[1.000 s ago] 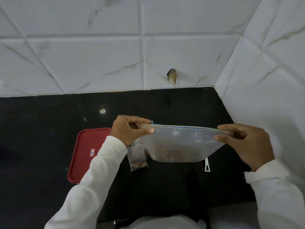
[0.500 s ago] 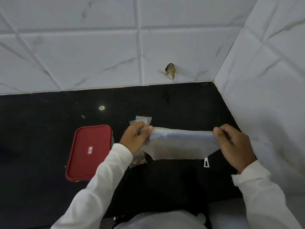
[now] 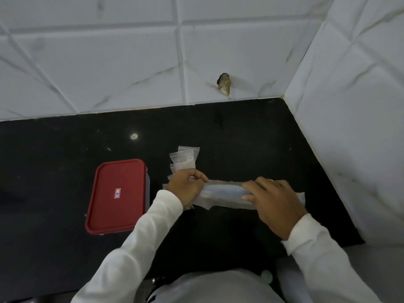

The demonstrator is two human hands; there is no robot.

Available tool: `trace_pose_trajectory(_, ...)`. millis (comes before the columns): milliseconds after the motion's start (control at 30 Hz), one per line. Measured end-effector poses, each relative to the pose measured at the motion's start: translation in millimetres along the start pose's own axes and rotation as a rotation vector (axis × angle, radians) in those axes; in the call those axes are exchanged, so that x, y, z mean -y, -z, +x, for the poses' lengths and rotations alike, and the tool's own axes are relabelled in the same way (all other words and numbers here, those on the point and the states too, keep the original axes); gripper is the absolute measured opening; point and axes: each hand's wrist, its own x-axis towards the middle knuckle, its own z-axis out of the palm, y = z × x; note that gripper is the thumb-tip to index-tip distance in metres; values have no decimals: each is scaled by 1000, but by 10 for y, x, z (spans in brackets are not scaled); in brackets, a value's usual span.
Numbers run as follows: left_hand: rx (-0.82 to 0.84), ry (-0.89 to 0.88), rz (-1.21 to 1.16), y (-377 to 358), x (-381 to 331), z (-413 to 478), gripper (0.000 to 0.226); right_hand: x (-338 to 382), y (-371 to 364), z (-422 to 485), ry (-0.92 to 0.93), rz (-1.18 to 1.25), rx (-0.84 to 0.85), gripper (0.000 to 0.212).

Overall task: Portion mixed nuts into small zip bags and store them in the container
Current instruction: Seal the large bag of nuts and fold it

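Down at the bench [image 3: 240, 136], the large zip bag [image 3: 225, 193], upright before, is now rolled, pinched by left hand [image 3: 185, 189] and right hand [image 3: 275, 204] fingers [image 3: 253, 185]; portioning seemingly paused.

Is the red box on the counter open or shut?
Shut: the red lid sits flat on the container, covering it; whether it is latched, cannot tell.

Head camera looks steeply down, close over the black counter [image 3: 240, 132] corner.

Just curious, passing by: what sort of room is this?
Probably a home kitchen corner: a black stone countertop meets white marble-look wall tiles, and a red-lidded food container sits near small zip bags.
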Motion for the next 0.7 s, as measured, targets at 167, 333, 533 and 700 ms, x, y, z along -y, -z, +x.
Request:
trace_pose_trajectory(167,-183,-611,1026,-158,-40,-224,34,116,-134,-13,-53,-29,162,26)
trace_pose_trajectory(333,25,-621,1048,-570,89,-207,34,171,-131,-44,-97,86,352,15)
trace_pose_trajectory(533,133,-502,1087,-667,249,4,27,157,-468,-294,-70,10,227,51)
trace_pose_trajectory(700,226,-411,920,-724,377,71,37,142,-678,-285,-52,-37,81,30)
